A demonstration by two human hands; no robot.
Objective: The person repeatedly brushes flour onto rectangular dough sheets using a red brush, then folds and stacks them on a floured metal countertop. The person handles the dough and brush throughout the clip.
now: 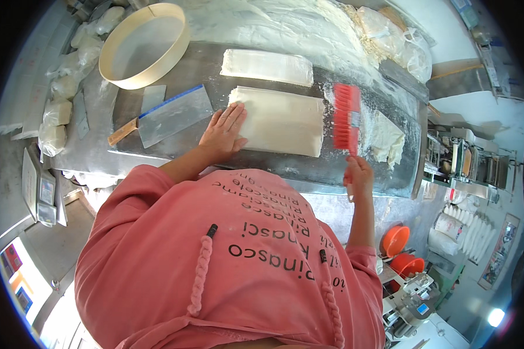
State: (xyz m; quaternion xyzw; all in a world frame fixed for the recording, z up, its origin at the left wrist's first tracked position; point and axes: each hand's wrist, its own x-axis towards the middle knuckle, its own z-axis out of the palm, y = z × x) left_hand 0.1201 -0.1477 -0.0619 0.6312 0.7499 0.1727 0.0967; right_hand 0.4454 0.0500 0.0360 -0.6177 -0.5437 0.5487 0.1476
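- Clearly mid-step, head view: the left hand (224, 132) lies flat and open, fingers spread, pressing the near-left edge of a folded dough sheet stack (282, 121) at the centre of the floured metal table (256, 164).
- Right hand (358, 174) is closed around the handle of a red brush (347, 115); the bristle head stands at the stack's right edge, touching or just beside it — I cannot tell which.
- Judged step: brushing loose flour at the stack's right side while the other hand steadies it.
- Next move, as I judge it, calls for a light stroke along the dough, with the flat palm keeping the layers from sliding.
- Nearby: a second folded dough stack (266, 66) further back, apart from the first; a cleaver (166, 118) with wooden handle to the left; a round sieve (144, 45) behind it; bagged flour lumps (58, 110) along the left edge.
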